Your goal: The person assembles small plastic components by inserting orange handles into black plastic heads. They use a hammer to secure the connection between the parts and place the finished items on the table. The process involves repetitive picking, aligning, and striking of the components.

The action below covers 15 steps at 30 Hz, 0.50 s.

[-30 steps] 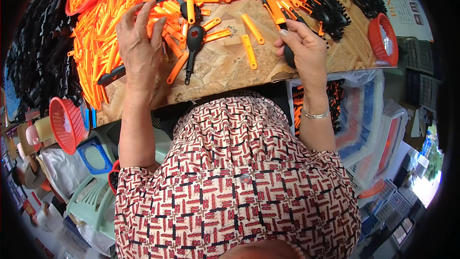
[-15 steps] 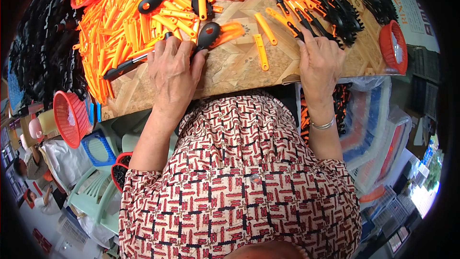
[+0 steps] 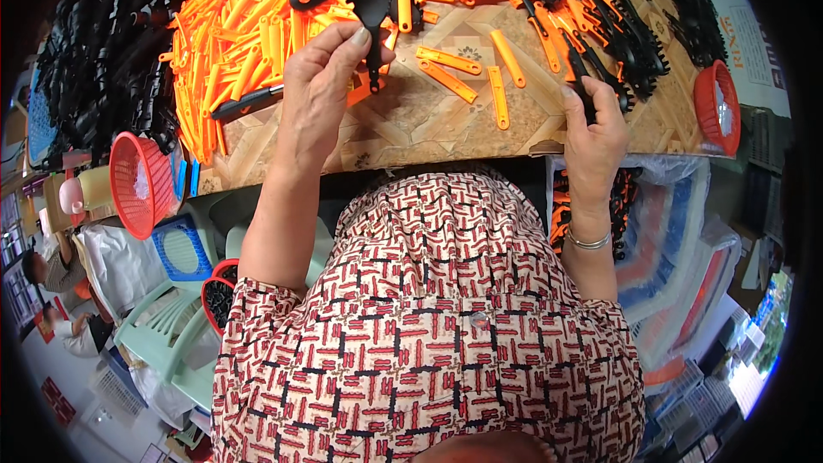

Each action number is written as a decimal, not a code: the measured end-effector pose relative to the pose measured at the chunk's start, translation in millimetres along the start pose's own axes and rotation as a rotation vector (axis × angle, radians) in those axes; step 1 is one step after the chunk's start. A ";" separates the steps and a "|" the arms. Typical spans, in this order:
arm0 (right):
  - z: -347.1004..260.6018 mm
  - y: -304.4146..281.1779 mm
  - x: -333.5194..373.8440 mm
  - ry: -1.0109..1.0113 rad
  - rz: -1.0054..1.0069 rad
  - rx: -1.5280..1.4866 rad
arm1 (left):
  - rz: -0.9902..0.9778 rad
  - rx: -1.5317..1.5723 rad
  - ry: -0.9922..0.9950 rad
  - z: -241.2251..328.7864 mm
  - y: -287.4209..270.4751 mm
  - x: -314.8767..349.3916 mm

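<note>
My left hand is closed in a pinch on a black holed spoon head, raised over the table with its narrow stem pointing toward me. Beside that hand a long black handle lies at the edge of the orange pile. My right hand is closed around the near end of a black utensil stem; the utensil's far end is lost among the black utensils. Between my hands lie several loose orange handle strips. A large heap of orange strips spreads beyond my left hand.
Black toothed pasta servers crowd the right side of the wood-patterned table. A dark heap of black parts rises at far left. Red baskets stand at both sides. Green chairs and distant people are at lower left.
My left hand has lifted from the table with the holed spoon head, now upright. An orange piece, blurred in motion before, lies still among the loose strips. My right hand has shifted slightly nearer me.
</note>
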State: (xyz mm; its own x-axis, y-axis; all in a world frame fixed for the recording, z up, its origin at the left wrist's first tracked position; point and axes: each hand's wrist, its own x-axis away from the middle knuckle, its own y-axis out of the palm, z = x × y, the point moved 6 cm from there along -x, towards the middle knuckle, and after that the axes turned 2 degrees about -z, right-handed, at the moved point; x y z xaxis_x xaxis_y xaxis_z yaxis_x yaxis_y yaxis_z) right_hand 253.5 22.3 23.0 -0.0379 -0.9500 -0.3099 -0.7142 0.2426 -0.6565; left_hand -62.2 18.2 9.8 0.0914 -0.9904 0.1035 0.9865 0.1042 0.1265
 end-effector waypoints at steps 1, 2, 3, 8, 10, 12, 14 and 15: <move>2.3 1.8 -0.4 0.069 -0.016 -0.066 | -0.019 0.014 0.015 -1.6 -2.9 -4.3; 4.8 3.2 -0.6 0.139 -0.033 -0.132 | -0.001 -0.234 0.164 8.5 -1.3 -1.3; 7.5 9.6 -0.4 0.199 -0.123 -0.346 | 0.015 -0.482 0.311 16.9 4.7 2.3; -10.2 43.1 16.1 0.547 -0.654 -1.115 | -0.212 -1.079 1.031 31.3 54.8 45.3; -12.2 57.8 33.2 0.641 -0.799 -1.077 | -0.287 -1.102 1.126 28.4 69.4 65.2; -30.1 57.5 45.1 0.739 -1.082 -1.257 | -0.347 -1.094 1.163 24.7 72.5 70.4; -32.6 60.9 54.4 0.750 -1.115 -1.269 | -0.390 -1.058 1.170 22.5 75.4 69.5; -33.6 62.2 57.6 0.752 -1.125 -1.274 | -0.487 -1.049 1.145 19.1 74.1 66.4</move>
State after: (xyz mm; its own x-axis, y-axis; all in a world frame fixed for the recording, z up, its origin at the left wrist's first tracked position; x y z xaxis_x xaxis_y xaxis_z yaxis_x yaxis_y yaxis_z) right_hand 183.4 -23.9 -12.5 0.7582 -0.5018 0.4164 -0.6347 -0.4219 0.6474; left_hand 14.4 -38.1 45.0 -0.6647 -0.5048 -0.5507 0.5613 0.1490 -0.8141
